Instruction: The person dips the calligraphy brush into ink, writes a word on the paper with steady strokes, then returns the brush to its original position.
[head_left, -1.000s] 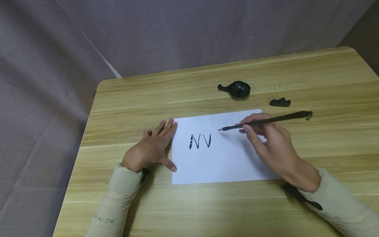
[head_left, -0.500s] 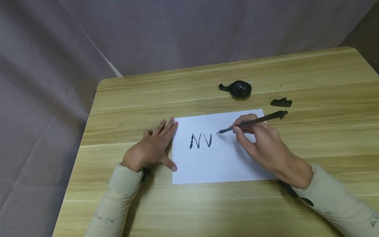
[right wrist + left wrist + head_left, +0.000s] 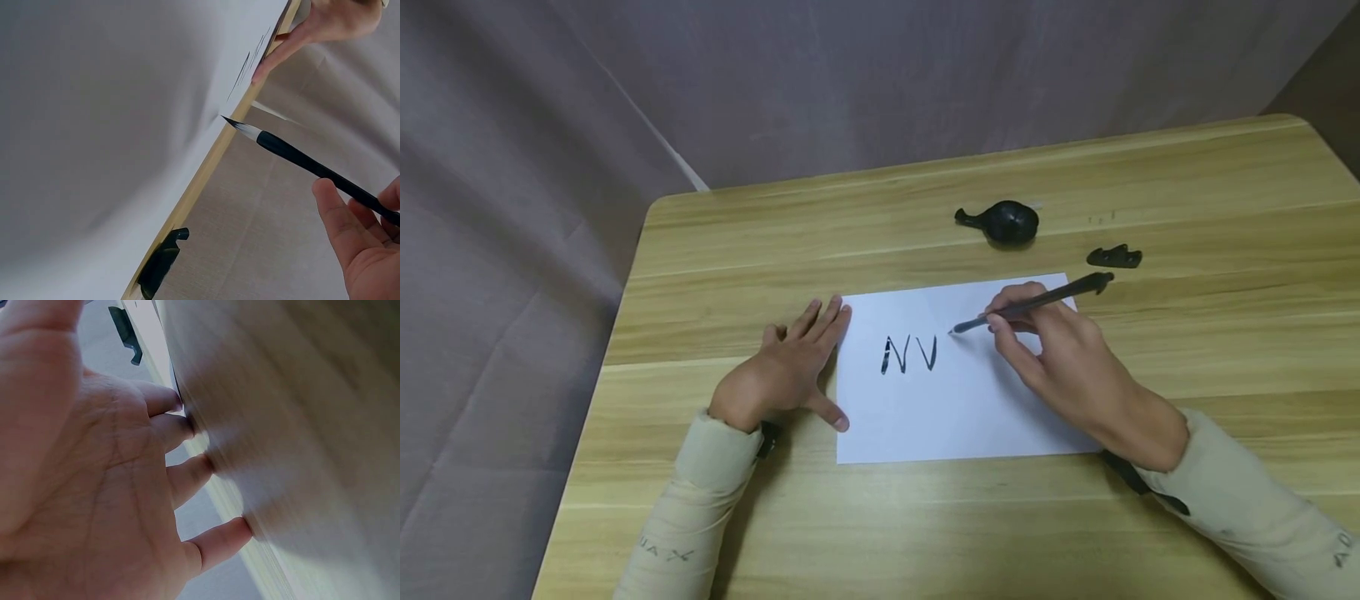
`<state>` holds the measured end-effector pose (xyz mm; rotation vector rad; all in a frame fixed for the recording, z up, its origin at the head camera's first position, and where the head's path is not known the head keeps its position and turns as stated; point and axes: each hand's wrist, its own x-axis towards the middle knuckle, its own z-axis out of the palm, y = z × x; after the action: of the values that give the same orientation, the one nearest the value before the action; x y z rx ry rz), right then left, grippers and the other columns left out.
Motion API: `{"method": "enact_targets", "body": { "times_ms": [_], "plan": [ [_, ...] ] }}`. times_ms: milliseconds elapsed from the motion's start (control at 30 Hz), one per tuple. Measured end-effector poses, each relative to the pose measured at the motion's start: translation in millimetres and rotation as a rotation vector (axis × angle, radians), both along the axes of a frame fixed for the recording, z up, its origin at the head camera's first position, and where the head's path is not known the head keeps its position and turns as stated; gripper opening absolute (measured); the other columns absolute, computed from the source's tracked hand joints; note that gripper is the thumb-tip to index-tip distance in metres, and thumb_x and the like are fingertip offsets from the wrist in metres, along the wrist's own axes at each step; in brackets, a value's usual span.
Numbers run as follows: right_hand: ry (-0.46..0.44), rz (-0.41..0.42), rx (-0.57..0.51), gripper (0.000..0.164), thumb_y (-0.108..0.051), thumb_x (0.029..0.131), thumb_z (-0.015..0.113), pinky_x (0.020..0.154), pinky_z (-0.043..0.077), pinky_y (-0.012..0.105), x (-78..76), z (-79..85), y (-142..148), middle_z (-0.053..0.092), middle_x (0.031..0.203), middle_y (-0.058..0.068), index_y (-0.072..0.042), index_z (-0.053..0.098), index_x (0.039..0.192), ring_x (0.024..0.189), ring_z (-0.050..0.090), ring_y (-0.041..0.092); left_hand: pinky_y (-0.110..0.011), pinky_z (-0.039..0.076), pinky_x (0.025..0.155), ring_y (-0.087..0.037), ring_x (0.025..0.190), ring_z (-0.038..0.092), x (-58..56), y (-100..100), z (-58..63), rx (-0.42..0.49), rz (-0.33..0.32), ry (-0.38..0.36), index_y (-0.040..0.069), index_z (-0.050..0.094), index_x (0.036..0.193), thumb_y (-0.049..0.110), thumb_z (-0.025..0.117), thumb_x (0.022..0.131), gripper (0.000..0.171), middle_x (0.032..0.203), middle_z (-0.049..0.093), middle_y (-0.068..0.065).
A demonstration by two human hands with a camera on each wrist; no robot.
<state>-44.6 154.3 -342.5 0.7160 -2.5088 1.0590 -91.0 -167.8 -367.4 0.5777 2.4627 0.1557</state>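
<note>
My right hand [image 3: 1067, 367] pinches a calligraphy brush [image 3: 1026, 308] over the sheet of white paper [image 3: 940, 417]. In the right wrist view the brush [image 3: 306, 164] has a dark, inked tip and white upper bristles. Its point is at or just above the paper; I cannot tell if it touches. Black zigzag strokes [image 3: 931, 354] like "N" and "V" stand just left of the tip. My left hand [image 3: 782, 371] lies with spread fingers along the paper's left edge, thumb and fingertips touching it. In the left wrist view the fingertips of the left hand [image 3: 119, 469] press on the surface.
Behind the paper lies a black gourd-shaped object [image 3: 1009, 223] with a narrow neck. To its right sits a small dark notched piece [image 3: 1115, 257], like a brush rest. The wooden table [image 3: 880, 533] ends at a grey curtain [image 3: 865, 83] at the back.
My right hand has shifted left with the brush, its tip now slightly closer to the strokes. No new stroke shows. The left hand has stayed in place.
</note>
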Motion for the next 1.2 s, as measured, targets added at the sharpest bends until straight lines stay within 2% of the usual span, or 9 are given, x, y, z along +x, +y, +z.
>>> {"method": "enact_targets", "body": {
  "times_ms": [200,667,1000,1200],
  "plan": [
    [-0.016,-0.001,0.004,0.027,0.013,0.092,0.073,0.085,0.061,0.038,2.0,0.3,0,0.071,0.109,0.014,0.003,0.062,0.115,0.102,0.076,0.028,-0.072,0.013,0.12,-0.03,0.163,-0.015,-0.5,1,1.3,-0.009,-0.003,-0.001,0.017,-0.011,0.17,0.066,0.094,0.063,0.157,0.175,-0.022,0.0],
    [-0.006,0.012,0.014,0.026,0.013,0.089,0.075,0.08,0.062,0.037,12.0,-0.8,0,0.073,0.106,0.012,0.001,0.065,0.11,0.098,0.078,0.028,-0.076,0.014,0.118,-0.03,0.163,-0.015,-0.7,1,1.5,-0.009,-0.006,-0.002,0.016,-0.011,0.17,0.066,0.093,0.064,0.157,0.175,-0.022,-0.001],
    [-0.013,0.056,0.032,0.023,0.011,0.09,0.074,0.08,0.062,0.032,17.4,1.0,0,0.074,0.105,0.01,0.0,0.064,0.108,0.099,0.077,0.026,-0.073,0.012,0.12,-0.029,0.162,-0.016,-0.4,0,1.0,-0.003,0.001,-0.008,0.017,-0.012,0.169,0.066,0.093,0.064,0.157,0.175,-0.023,0.001],
    [-0.002,0.079,0.035,0.024,0.01,0.089,0.073,0.079,0.062,0.033,18.1,3.3,-1,0.074,0.106,0.011,0.0,0.064,0.108,0.098,0.078,0.026,-0.075,0.012,0.119,-0.029,0.162,-0.016,-0.1,-1,0.5,-0.001,-0.003,-0.01,0.017,-0.012,0.169,0.067,0.093,0.064,0.157,0.175,-0.023,0.0]
  ]
}}
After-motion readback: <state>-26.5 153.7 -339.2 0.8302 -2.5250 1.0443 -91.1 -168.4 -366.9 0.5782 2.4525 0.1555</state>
